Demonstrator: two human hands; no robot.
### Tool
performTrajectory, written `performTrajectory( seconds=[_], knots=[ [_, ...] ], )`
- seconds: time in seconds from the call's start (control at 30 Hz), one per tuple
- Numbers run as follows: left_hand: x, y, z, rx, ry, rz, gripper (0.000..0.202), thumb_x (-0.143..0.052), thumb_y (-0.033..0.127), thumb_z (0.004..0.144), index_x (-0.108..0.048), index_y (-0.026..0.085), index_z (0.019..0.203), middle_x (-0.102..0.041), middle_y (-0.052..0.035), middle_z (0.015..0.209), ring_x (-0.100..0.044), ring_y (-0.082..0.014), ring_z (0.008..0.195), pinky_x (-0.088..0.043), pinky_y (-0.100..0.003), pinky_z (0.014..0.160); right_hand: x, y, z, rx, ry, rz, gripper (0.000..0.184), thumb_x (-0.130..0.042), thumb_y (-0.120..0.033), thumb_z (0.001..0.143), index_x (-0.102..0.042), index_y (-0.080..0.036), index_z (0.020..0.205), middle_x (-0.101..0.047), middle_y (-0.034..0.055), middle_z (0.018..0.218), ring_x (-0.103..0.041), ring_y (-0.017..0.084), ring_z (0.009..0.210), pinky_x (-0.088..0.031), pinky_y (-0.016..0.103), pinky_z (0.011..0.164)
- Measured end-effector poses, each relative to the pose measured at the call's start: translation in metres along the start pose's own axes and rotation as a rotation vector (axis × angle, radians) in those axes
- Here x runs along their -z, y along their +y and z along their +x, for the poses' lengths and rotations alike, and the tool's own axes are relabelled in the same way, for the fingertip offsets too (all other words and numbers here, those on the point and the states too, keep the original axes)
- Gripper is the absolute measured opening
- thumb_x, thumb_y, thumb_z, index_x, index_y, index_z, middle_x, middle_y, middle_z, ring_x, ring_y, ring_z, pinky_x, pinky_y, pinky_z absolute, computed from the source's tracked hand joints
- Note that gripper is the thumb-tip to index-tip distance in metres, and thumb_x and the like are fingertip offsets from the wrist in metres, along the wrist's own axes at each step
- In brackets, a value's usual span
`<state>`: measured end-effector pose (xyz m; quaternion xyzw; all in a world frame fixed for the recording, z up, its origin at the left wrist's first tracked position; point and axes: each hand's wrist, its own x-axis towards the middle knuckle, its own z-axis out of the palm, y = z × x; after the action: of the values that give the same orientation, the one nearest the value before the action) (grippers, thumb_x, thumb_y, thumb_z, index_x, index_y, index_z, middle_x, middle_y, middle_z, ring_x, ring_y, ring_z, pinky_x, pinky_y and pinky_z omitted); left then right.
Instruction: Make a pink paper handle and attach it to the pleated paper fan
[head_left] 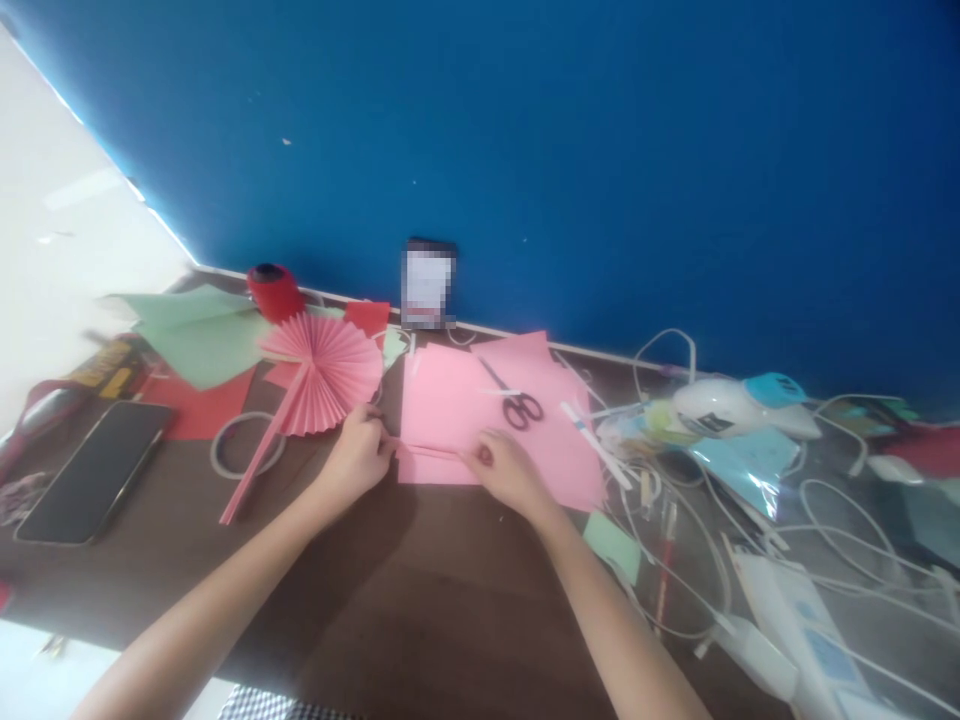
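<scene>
A narrow folded strip of pink paper (431,451) stretches between my two hands. My left hand (362,447) pinches its left end, and my right hand (506,470) has fingers closed on the right end. Beneath the strip lie pink paper sheets (442,395), partly overlapping. Black-handled scissors (521,408) rest on those sheets, just beyond my right hand. A pleated pink paper fan (330,375) with a long folded handle lies close to my left hand, its handle slanting toward the front of the table.
At left are a phone (97,470), a white ring (229,445), green paper (202,335), red paper (214,405) and a red cylindrical object (274,292). Tangled white cables (705,490) and a power strip (802,620) crowd the right. A blue wall (525,150) borders the table's back.
</scene>
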<state>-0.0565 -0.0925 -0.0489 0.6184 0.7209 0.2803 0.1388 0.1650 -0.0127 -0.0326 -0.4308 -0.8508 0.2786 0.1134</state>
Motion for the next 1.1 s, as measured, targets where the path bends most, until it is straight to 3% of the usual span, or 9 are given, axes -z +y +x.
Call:
performTrajectory(
  seconds=[0.43, 0.7, 0.87, 1.1],
  knots=[
    [0.02, -0.005, -0.014, -0.021, -0.009, -0.187, 0.013, -0.06, 0.03, 0.077, -0.067, 0.019, 0.074, -0.056, -0.0063, 0.097, -0.056, -0.0201, 0.094, -0.043, -0.036, 0.088, -0.003, 0.004, -0.001, 0.02, 0.018, -0.004, 0.022, -0.054, -0.025, 0.076, -0.04, -0.021, 0.06, -0.049, -0.0017, 0.065, -0.046, 0.013, 0.064, -0.033, 0.023, 0.057],
    [0.014, -0.006, -0.012, -0.114, -0.006, -0.144, 0.015, -0.054, 0.028, 0.081, -0.063, 0.019, 0.073, -0.058, -0.0072, 0.096, -0.055, -0.0207, 0.095, -0.043, -0.038, 0.088, -0.002, 0.002, -0.002, 0.021, 0.03, -0.002, 0.022, -0.053, -0.024, 0.076, -0.04, -0.021, 0.059, -0.049, -0.0017, 0.065, -0.046, 0.013, 0.063, -0.033, 0.024, 0.056],
    [0.009, -0.007, -0.013, -0.077, 0.021, -0.107, 0.014, -0.053, 0.026, 0.081, -0.062, 0.018, 0.074, -0.054, -0.0098, 0.11, -0.049, -0.0244, 0.108, -0.039, -0.043, 0.095, -0.003, 0.003, -0.002, 0.031, 0.039, -0.012, 0.022, -0.054, -0.025, 0.076, -0.04, -0.021, 0.059, -0.049, -0.0015, 0.065, -0.046, 0.014, 0.064, -0.034, 0.024, 0.057],
    [0.008, -0.005, -0.014, -0.072, 0.019, -0.154, 0.012, -0.053, 0.022, 0.08, -0.063, 0.018, 0.077, -0.05, -0.0098, 0.112, -0.049, -0.0231, 0.109, -0.038, -0.04, 0.096, -0.004, 0.002, -0.004, 0.041, 0.041, -0.043, 0.023, -0.054, -0.025, 0.078, -0.039, -0.021, 0.06, -0.05, -0.0011, 0.066, -0.046, 0.015, 0.064, -0.034, 0.025, 0.057]
  ],
)
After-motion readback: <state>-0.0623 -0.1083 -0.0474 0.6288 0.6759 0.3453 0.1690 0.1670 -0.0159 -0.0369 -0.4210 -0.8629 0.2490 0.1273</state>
